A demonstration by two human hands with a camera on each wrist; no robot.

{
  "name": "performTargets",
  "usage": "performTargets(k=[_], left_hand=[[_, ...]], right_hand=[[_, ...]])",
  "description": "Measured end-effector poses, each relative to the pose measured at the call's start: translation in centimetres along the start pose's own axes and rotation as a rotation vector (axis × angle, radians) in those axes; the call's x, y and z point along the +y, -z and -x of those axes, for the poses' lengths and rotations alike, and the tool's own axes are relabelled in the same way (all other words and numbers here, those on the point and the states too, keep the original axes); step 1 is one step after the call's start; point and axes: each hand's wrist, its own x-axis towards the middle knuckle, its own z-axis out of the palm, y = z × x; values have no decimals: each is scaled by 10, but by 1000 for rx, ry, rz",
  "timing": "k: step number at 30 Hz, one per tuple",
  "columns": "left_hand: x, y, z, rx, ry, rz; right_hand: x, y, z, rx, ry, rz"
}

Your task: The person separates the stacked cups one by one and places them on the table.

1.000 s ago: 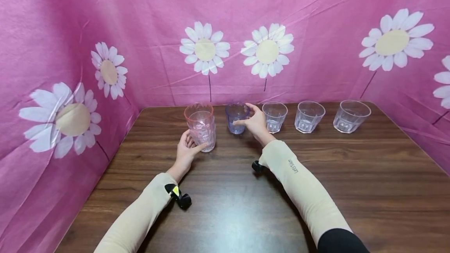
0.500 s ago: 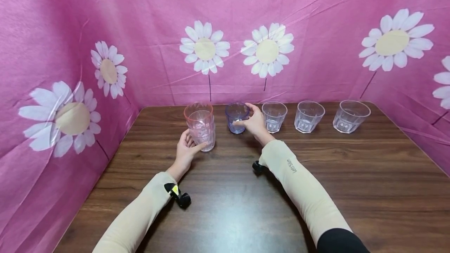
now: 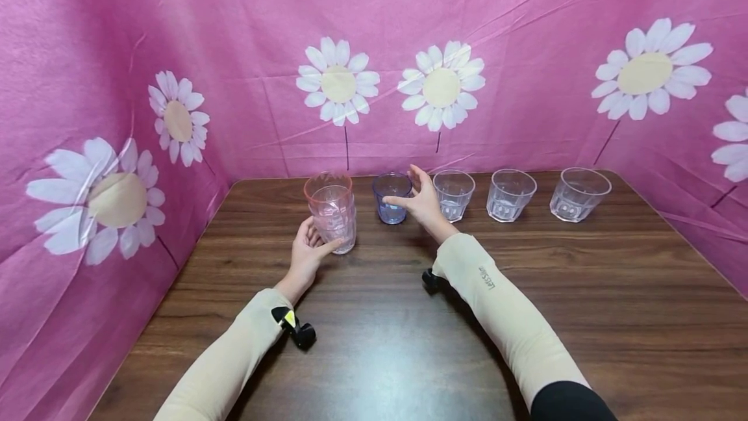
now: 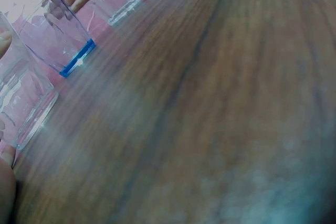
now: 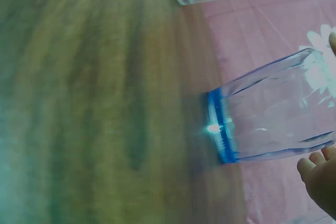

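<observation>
Right hand (image 3: pixel 425 205) loosened, 3 clear glasses (image 3: pixel 511 195) alongside

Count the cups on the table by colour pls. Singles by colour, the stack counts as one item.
Clear cups: 3
Blue cup: 1
Stack, pink cup on top: 1
Total: 5

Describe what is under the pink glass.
A clear glass, with the pink glass nested in it. The left hand covers part of the clear glass's side; its underside cannot be seen.
</observation>
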Motion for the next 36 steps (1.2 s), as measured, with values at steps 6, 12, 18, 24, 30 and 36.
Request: performTargets(k=[6,12,18,24,30,36], left_hand=[[-1,1,1,1,10,-10],[0,0,1,-1,13,-14],[0,0,1,2,12,-22],[0,-1,0,0,10,-24],[1,-2,-1,0,11,-24],[2,-1,-1,2,9,-4]], right_hand=[[-14,-2,2,95,129,-4],[-32,-16,8,104,283,-72],[-49,-39,16,-25,320,-97],[-57,-61,22,-158,296,-128],[-61,-73,26,-251,237,-116],[-63,-79,25,-295,191,-19]])
